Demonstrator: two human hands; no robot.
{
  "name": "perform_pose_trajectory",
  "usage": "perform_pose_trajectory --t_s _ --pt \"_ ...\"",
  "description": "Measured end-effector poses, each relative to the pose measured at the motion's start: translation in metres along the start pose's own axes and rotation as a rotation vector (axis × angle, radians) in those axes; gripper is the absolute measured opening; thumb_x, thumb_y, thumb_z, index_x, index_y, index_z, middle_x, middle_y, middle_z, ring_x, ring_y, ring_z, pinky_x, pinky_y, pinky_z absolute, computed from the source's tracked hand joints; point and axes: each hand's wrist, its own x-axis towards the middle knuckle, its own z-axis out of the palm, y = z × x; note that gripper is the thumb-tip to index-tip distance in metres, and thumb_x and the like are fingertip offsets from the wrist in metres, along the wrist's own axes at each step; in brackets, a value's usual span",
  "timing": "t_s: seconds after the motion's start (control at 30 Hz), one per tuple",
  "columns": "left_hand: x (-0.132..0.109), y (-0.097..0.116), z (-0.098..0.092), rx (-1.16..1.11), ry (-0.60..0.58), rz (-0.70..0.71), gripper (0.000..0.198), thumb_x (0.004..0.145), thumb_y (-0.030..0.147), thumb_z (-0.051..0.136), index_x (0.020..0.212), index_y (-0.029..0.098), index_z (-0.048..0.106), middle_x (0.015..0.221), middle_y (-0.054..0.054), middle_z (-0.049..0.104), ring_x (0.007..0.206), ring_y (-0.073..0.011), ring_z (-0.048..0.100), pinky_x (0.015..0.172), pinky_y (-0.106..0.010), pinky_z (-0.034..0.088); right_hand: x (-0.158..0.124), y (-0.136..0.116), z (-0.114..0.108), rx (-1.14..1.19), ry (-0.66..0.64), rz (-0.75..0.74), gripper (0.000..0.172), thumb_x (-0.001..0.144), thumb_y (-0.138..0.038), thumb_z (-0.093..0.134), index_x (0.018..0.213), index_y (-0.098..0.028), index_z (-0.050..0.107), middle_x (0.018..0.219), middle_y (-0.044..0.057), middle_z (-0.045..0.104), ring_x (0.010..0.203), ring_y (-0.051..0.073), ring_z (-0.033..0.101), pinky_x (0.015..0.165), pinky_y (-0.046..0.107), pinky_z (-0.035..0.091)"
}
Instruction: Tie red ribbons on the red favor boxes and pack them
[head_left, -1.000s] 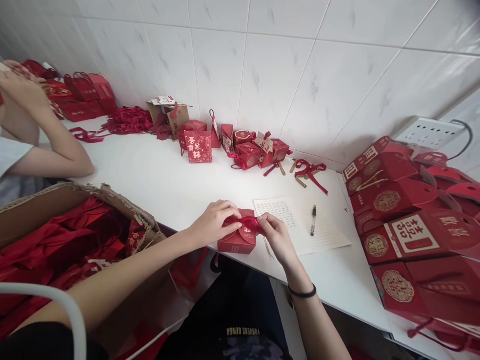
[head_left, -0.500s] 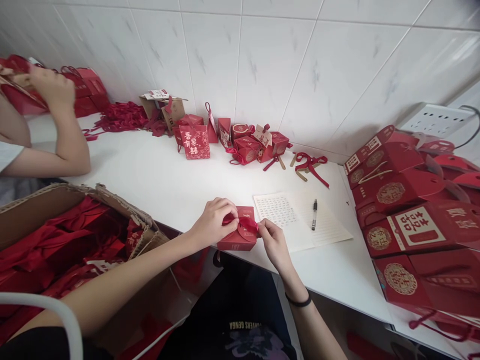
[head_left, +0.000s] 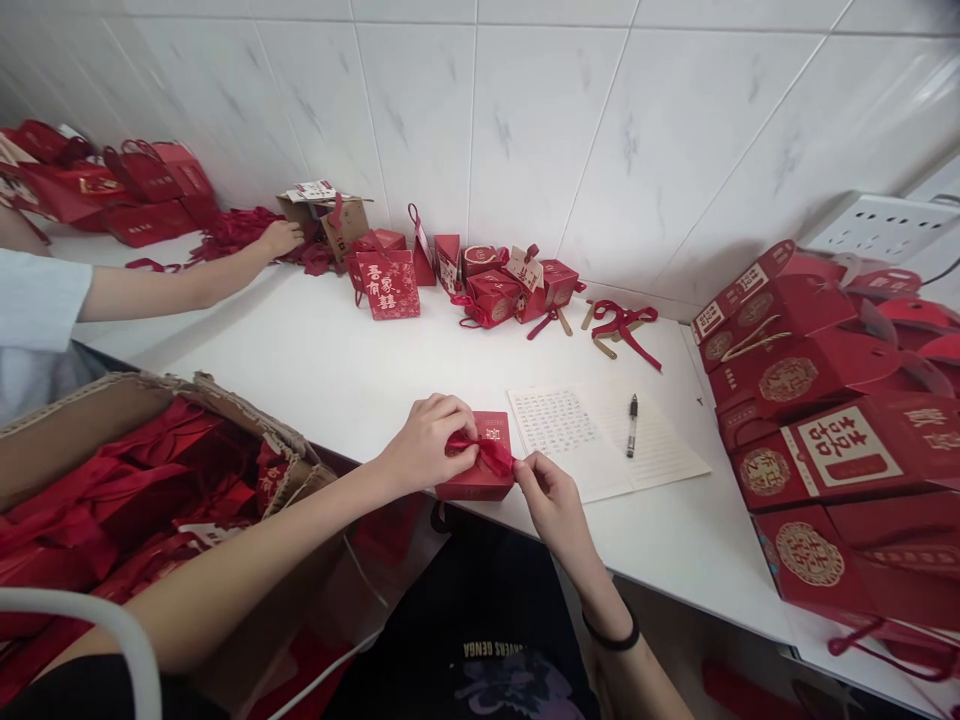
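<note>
My left hand (head_left: 431, 440) pins the ribbon (head_left: 491, 452) on the red box (head_left: 480, 487) between my hands. My right hand (head_left: 551, 495) pinches its tail, now pulled nearer me, seemingly tightening the bow. Beyond, a co-worker's hand (head_left: 280, 238) has reached the ribbon pile (head_left: 236, 225).

Small red gift box (head_left: 480, 470) with red ribbon (head_left: 487, 452) sits upright at table edge.

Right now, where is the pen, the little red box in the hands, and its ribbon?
pen (head_left: 632, 425), head view, middle of its barrel.
little red box (head_left: 474, 487), head view, its front side.
ribbon (head_left: 493, 455), head view, the loop on the box top.
</note>
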Motion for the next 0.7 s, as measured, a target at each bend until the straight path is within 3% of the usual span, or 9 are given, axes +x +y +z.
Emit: perform_pose_trajectory --t_s 0.4,0.57,0.63,0.7 --pt "0.0 0.001 0.0 0.014 -0.011 -0.04 0.004 0.08 0.021 0.053 0.076 0.019 0.055 0.093 -0.002 0.06 0.094 -0.019 0.049 0.085 -0.036 0.035 -0.026 -0.007 0.002 -0.136 -0.003 -0.083 0.03 0.086 -0.034 0.041 0.06 -0.021 0.036 0.054 -0.004 0.037 0.051 0.011 0.037 0.048 0.023 0.031" --pt "0.001 0.001 0.001 -0.005 -0.018 -0.048 0.004 0.079 0.019 0.054 0.075 0.019 0.054 0.093 -0.001 0.059 0.094 -0.0189 0.049 0.086 -0.036 0.034 -0.043 -0.001 -0.003 -0.153 -0.071 -0.072 0.031 0.088 -0.032 0.04 0.059 -0.021 0.036 0.052 -0.004 0.038 0.047 0.011 0.037 0.044 0.022 0.031" --pt "0.002 0.001 0.0 -0.02 -0.027 -0.057 0.004 0.078 0.02 0.054 0.075 0.019 0.054 0.093 -0.002 0.059 0.095 -0.0194 0.049 0.087 -0.037 0.034 -0.045 -0.001 -0.007 -0.225 0.01 -0.131 0.027 0.087 -0.029 0.043 0.062 -0.021 0.039 0.054 -0.004 0.041 0.048 0.011 0.04 0.046 0.022 0.034" --pt "0.003 0.001 -0.004 -0.063 -0.05 -0.068 0.003 0.076 0.022 0.055 0.076 0.019 0.056 0.094 -0.002 0.059 0.096 -0.0202 0.049 0.09 -0.039 0.034 -0.044 -0.007 -0.01 -0.323 0.212 -0.285 0.015 0.085 -0.028 0.051 0.073 -0.021 0.046 0.063 -0.001 0.047 0.057 0.014 0.046 0.053 0.025 0.041"
